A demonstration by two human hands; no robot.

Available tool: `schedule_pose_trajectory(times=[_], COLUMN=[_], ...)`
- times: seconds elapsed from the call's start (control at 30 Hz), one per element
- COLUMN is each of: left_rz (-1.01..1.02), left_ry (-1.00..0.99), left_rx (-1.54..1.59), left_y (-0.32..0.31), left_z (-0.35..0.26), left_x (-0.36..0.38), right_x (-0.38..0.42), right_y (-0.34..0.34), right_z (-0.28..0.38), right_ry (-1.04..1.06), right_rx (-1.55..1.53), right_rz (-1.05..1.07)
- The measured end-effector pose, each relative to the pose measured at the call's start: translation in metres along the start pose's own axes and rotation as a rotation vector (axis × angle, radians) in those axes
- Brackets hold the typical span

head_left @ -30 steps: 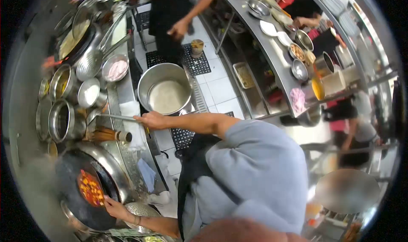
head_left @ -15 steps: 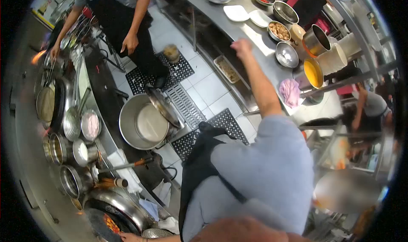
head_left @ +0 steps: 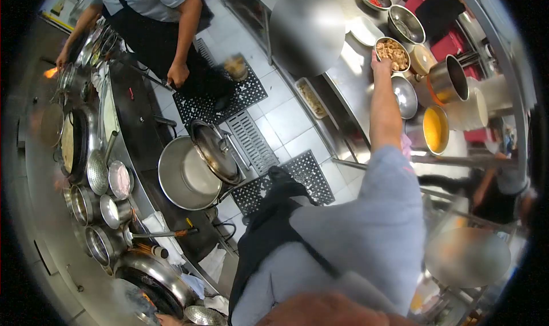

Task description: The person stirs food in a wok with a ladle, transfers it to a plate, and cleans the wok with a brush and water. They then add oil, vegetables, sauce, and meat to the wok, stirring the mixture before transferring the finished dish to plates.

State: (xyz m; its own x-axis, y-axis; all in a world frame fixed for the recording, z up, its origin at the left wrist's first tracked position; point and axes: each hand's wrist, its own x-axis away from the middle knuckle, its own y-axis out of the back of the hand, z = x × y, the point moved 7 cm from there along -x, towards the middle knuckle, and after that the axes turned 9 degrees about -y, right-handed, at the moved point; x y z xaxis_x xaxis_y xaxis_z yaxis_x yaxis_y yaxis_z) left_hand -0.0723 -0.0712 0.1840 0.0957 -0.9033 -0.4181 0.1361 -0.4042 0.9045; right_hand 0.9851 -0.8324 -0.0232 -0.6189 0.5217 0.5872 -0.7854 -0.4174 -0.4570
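My right arm stretches out to the far counter. There my right hand (head_left: 383,66) is at the near rim of a metal bowl (head_left: 408,64) of brown chopped pieces that look like cooked meat, fingers closed over the edge. At the bottom left, my left hand (head_left: 167,320) is partly cut off by the frame, closed around the handle end of a dark wok (head_left: 127,296). Orange-red food shows in this wok, blurred by steam. Beside the meat bowl stand a plain metal bowl (head_left: 405,100) and a white dish (head_left: 366,31).
A co-worker (head_left: 151,17) stands at the stove, top left. A large open pot (head_left: 171,180) with a leaning lid (head_left: 207,150) sits on the floor side. Pots and a skimmer (head_left: 98,174) line the stove. A container of yellow liquid (head_left: 436,130) stands on the counter.
My right hand has moved forward and right, onto the meat bowl's rim. The wok at my left hand has shifted slightly down. A blurred grey round shape now covers part of the counter.
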Motion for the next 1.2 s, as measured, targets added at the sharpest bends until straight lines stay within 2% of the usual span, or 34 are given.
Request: schedule_pose_trajectory(times=[0.07, 0.1, 0.2, 0.23, 0.27, 0.3, 0.33, 0.37, 0.4, 0.43, 0.47, 0.5, 0.53, 0.57, 0.6, 0.67, 0.73, 0.77, 0.8, 0.87, 0.9, 0.93, 0.97, 1.0, 1.03, 1.07, 1.1, 1.2], left_rz=[-0.001, 0.005, 0.019, 0.033, 0.024, -0.017, -0.110, -0.008, 0.093, -0.006, 0.015, -0.021, -0.082, -0.181, -0.211, -0.229, -0.182, -0.188, -0.186, -0.228, -0.244, -0.267, -0.120, -0.200, -0.199, -0.175, -0.211, -0.263], left_ry=[-0.007, -0.019, -0.027, 0.048, 0.049, -0.059, -0.196, -0.197, -0.205, 0.096, 0.101, 0.206, 0.226, 0.208, 0.159, 0.113, 0.141, 0.138, 0.132, 0.095, 0.081, 0.064, 0.147, 0.082, 0.103, 0.123, 0.100, 0.091], left_rx=[0.009, 0.022, 0.107, 0.226, 0.200, 0.198, 0.124, 0.056, -0.013, 0.614, 0.561, 0.413, 0.421, 0.469, 0.456, 0.496, 0.602, 0.601, 0.596, 0.552, 0.548, 0.546, 0.645, 0.574, 0.609, 0.650, 0.625, 0.607], left_y=[-0.002, -0.002, 0.003, -0.006, -0.019, -0.032, -0.057, -0.056, -0.043, -0.005, -0.022, 0.003, 0.018, 0.023, 0.027, 0.015, 0.041, 0.040, 0.039, 0.042, 0.036, 0.034, 0.025, 0.040, 0.049, 0.052, 0.048, 0.041], left_z=[0.006, 0.011, 0.020, 0.033, 0.046, 0.057, 0.077, 0.068, 0.047, 0.018, 0.032, 0.017, 0.010, 0.006, 0.003, 0.010, -0.010, -0.008, -0.004, 0.004, 0.012, 0.017, 0.018, 0.013, 0.013, 0.013, 0.014, 0.021], left_x=[-0.002, -0.006, -0.018, -0.021, -0.027, -0.026, -0.026, -0.018, -0.006, 0.016, 0.012, 0.015, 0.019, 0.020, 0.022, 0.034, 0.048, 0.057, 0.062, 0.056, 0.048, 0.044, 0.048, 0.054, 0.058, 0.063, 0.063, 0.061], right_x=[0.032, 0.021, 0.022, 0.059, 0.089, 0.128, 0.158, 0.226, 0.237, 0.321, 0.343, 0.384, 0.435, 0.485, 0.570, 0.638, 0.729, 0.776, 0.842, 0.938, 0.988, 1.022, 1.053, 1.091, 1.128, 1.147, 1.165, 1.194], right_y=[-0.006, -0.008, -0.007, -0.001, 0.009, 0.009, 0.015, 0.016, 0.017, 0.012, 0.013, 0.013, 0.014, 0.014, 0.020, 0.036, 0.053, 0.069, 0.088, 0.120, 0.141, 0.160, 0.177, 0.196, 0.215, 0.230, 0.245, 0.294], right_z=[0.001, -0.001, -0.014, -0.013, -0.015, -0.018, -0.025, -0.032, -0.044, -0.058, -0.082, -0.107, -0.129, -0.152, -0.176, -0.236, -0.302, -0.331, -0.348, -0.394, -0.401, -0.446, -0.472, -0.469, -0.493, -0.488, -0.482, -0.478], right_ry=[-0.076, -0.014, -0.083, -0.047, -0.089, -0.098, -0.198, -0.251, -0.168, -0.157, -0.234, -0.239, -0.265, -0.285, -0.503, -0.646, -0.819, -0.908, -1.006, -1.072, -1.028, -1.090, -0.946, -0.731, -0.523, 0.096, 0.732, 0.973], right_rx=[-0.236, -0.186, -0.029, 0.177, 0.208, 0.341, 0.346, 0.472, 0.777, 0.826, 0.979, 1.025, 1.104, 1.177, 1.102, 1.225, 1.288, 1.313, 1.325, 1.397, 1.459, 1.373, 1.438, 1.410, 1.089, 0.999, 0.896, 0.759], right_rz=[0.030, 0.189, 0.620, 0.585, 0.614, 0.813, 0.800, 0.783, 0.831, 0.884, 0.965, 1.007, 1.127, 1.252, 1.324, 1.497, 1.666, 1.651, 1.814, 2.039, 2.061, 2.208, 2.212, 2.274, 2.631, 2.738, 2.661, 2.755])
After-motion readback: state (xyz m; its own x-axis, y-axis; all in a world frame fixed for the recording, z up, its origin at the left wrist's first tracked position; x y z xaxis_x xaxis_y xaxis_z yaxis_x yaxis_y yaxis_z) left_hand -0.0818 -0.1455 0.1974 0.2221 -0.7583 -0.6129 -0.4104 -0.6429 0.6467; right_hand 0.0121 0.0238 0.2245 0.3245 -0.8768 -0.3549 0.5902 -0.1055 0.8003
